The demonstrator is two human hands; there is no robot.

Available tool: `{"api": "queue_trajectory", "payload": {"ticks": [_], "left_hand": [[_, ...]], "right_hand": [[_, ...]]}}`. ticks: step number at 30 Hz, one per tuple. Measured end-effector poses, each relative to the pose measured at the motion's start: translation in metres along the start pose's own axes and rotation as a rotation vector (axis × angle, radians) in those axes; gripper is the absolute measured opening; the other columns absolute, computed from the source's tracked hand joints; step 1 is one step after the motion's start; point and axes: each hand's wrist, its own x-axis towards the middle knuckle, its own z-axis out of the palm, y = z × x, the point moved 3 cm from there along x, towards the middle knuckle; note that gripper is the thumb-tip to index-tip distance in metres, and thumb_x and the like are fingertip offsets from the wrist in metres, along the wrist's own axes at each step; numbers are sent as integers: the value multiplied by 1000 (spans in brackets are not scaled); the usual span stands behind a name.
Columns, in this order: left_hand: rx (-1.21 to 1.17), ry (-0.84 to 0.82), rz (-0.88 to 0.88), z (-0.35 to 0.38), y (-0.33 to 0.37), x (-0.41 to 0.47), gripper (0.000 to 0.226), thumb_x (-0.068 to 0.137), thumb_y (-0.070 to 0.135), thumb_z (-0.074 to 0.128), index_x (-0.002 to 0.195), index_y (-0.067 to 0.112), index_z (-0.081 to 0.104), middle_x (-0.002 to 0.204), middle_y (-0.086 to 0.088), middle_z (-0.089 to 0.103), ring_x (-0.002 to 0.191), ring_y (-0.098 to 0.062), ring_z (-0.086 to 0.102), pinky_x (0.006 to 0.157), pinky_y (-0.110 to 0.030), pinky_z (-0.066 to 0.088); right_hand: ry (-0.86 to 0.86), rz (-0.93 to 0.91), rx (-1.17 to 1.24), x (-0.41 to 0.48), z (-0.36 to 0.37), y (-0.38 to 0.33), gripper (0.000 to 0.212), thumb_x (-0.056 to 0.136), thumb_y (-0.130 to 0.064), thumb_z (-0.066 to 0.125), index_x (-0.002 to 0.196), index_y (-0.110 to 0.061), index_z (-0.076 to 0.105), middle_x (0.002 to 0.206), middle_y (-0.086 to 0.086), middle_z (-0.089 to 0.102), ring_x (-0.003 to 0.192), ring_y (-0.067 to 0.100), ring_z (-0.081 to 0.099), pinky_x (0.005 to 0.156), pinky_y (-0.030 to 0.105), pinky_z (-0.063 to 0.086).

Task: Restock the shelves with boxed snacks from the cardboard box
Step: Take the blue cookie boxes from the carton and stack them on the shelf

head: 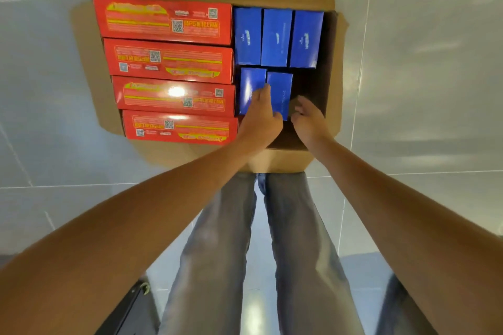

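My two bare forearms (136, 212) fill the near part of the view, and between them my legs in grey-blue jeans (217, 239) stand on a pale tiled floor (422, 62). Just past my feet sits the open cardboard box (330, 62), and both hands are down inside it.

My left hand (260, 117) lies on the nearer row of blue snack boxes. Its fingers (264, 92) are held together and fairly straight, resting along the seam between the left blue box (249, 87) and the right blue box (281, 90), with the thumb out to the right on the second one.

My right hand (309, 119) is just beside the left. Its fingers (300, 106) are curled, their tips at the right side of the right blue box. I cannot tell whether they have hold of it. Beyond these fingertips is a dark gap (310, 81) in the carton.

Past both sets of fingertips stands a further row of three blue boxes (276, 37), packed side by side. To the left of my left fingers, four long red boxes (168, 62) lie stacked edge to edge, touching the blue ones.
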Motion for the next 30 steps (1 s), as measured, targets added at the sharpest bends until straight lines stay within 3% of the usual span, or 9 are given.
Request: {"api": "queue_trajectory", "payload": {"ticks": [2,4,6,11,17,22,25,28,30], "left_hand": [[-21,-1,20,2,1,3,59,93,3,44,147,7,19,149,-12,25,132,-23,37,92,-15,33],[-107,-14,-30,5,-1,9,58,91,2,44,146,7,24,145,-14,33,128,-25,42,99,-26,42],[-197,-76,-110,7,-5,13,59,89,2,42,145,9,27,144,-17,38,124,-27,47,102,-36,44],[-298,-195,-203,5,-1,18,53,93,-5,36,144,7,33,142,-14,44,127,-25,46,98,-26,37],[-358,-275,-182,8,-5,32,60,90,-14,30,147,6,25,148,-11,38,135,-25,39,113,-34,30],[-369,-285,-228,0,-10,33,66,87,-18,32,147,5,22,149,-11,36,137,-23,37,105,-26,32],[-401,-224,-254,-7,-10,26,56,90,-11,37,144,2,28,146,-14,39,134,-26,40,103,-26,35],[-420,-154,-237,-20,2,8,38,93,0,45,131,5,46,122,-8,54,102,-15,56,78,-14,46],[-410,-145,-242,-29,11,-3,17,92,1,45,100,14,54,95,0,53,83,-9,50,64,-16,40]], "right_hand": [[-11,-41,3,7,1,-2,24,96,-9,40,118,-12,50,90,-11,55,78,1,50,69,16,41],[-21,-63,27,12,0,-7,19,95,-5,40,108,-13,51,83,-7,55,72,5,52,62,16,38],[-27,-73,57,16,-2,-11,21,94,-3,42,111,-11,52,87,-4,58,78,9,56,64,17,41],[11,-27,-20,28,-7,-9,40,94,-15,51,131,-11,40,111,1,54,98,14,54,75,23,44],[127,33,-111,41,-9,7,63,87,-28,65,135,-9,29,129,8,49,114,22,53,61,14,37],[201,40,-160,45,-6,5,58,84,-24,66,129,-8,34,121,8,53,99,18,53,55,15,33],[243,3,-255,33,-15,5,55,79,-29,69,123,-12,40,108,2,52,92,14,51,64,19,44],[271,-71,-288,5,-33,-2,49,79,-33,67,117,-15,44,97,-1,54,86,12,54,63,18,46],[258,-77,-251,-13,-44,-6,45,79,-32,66,116,-14,47,96,0,56,81,11,55,56,14,40]]}}
